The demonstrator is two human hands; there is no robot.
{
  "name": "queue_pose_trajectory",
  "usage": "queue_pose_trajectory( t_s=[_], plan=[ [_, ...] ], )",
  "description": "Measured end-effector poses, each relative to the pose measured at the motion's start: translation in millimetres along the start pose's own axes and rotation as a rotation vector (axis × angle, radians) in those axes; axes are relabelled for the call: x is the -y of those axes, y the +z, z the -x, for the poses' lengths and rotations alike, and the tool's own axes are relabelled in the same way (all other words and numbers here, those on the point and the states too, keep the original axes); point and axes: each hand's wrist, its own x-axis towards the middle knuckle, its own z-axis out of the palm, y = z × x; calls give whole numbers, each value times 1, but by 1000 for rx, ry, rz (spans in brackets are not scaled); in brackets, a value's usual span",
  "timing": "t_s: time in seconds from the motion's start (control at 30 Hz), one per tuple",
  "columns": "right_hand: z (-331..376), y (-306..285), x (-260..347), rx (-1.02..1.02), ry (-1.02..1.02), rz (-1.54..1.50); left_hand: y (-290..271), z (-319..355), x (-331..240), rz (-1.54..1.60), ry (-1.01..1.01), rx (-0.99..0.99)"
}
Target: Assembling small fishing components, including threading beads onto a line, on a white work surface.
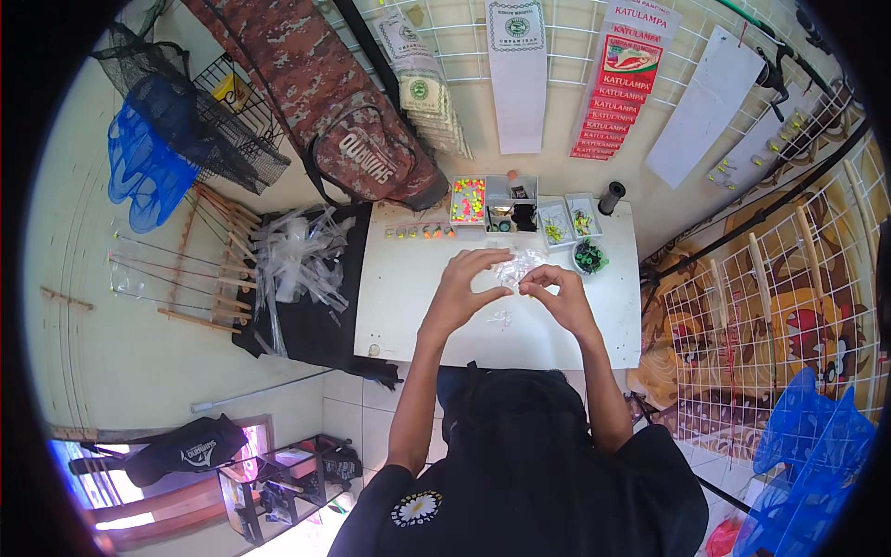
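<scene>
Over the white table (pixel 408 316), my left hand (pixel 459 290) is held with its fingers curved and its thumb apart in a C shape; nothing shows between them. Facing it, my right hand (pixel 564 299) pinches thumb and forefinger together on something too small to make out. Clear plastic packets (pixel 522 264) lie in a glossy pile just beyond and between both hands. Nearer to me, a few small whitish pieces (pixel 499 319) rest on the tabletop.
At the table's back stand a tray of bright coloured beads (pixel 469 200), a divided box (pixel 501 190), white trays (pixel 583 215), a tub of dark green pieces (pixel 588 257) and a black cylinder (pixel 612 197). Small packed items (pixel 422 231) line the back left. Plastic wrappers (pixel 302 255) heap at left.
</scene>
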Motion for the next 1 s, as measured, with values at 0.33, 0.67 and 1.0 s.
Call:
queue_pose_trajectory(
  t_s=[0.33, 0.67, 1.0],
  plan=[
    [-16, -24, 15, 195, 30, -48, 0, -20, -21, -98, 50, 278],
    [-21, -45, 33, 225, 25, 11, 6, -34, -21, -41, 59, 291],
    [-21, -61, 48, 171, -64, 172, 8, -36, -21, -103, 86, 206]
  ],
)
